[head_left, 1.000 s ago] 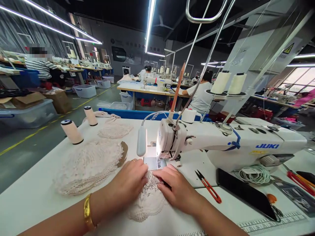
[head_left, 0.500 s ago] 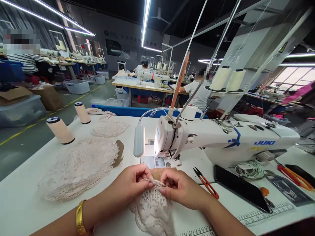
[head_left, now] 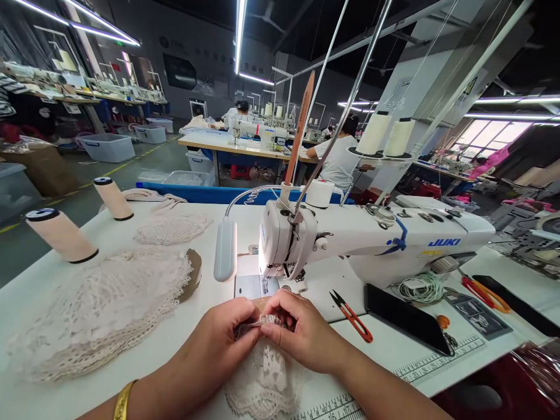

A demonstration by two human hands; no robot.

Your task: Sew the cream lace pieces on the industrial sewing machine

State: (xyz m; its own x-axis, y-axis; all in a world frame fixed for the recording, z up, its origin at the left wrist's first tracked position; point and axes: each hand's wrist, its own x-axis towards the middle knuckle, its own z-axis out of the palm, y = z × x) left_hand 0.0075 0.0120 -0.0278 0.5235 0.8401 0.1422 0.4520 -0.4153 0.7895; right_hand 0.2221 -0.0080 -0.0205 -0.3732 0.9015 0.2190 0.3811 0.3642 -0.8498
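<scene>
Both hands meet over a cream lace piece (head_left: 265, 379) at the table's front, just before the sewing machine (head_left: 284, 239). My left hand (head_left: 223, 335) pinches its gathered top edge between thumb and fingers. Close beside it, my right hand (head_left: 297, 329) is closed on the same edge, the fingertips of both nearly touching. The scalloped lace hem hangs down toward me onto the tabletop. A strip of brown card or tape (head_left: 261, 304) shows just behind the fingers. The machine's needle area lies beyond the hands, lit by a small lamp (head_left: 225, 249).
A stack of lace pieces (head_left: 100, 303) lies at left, with thread cones (head_left: 63, 236) behind it. To the right are red thread snips (head_left: 352, 318), a black phone (head_left: 406, 318), a coiled cord (head_left: 420, 287) and a printed ruler (head_left: 441, 359). A co-worker (head_left: 339, 154) sits beyond.
My view has turned slightly right, so the scene sits further left. My hands have drawn closer together along the lace edge, still gripping it.
</scene>
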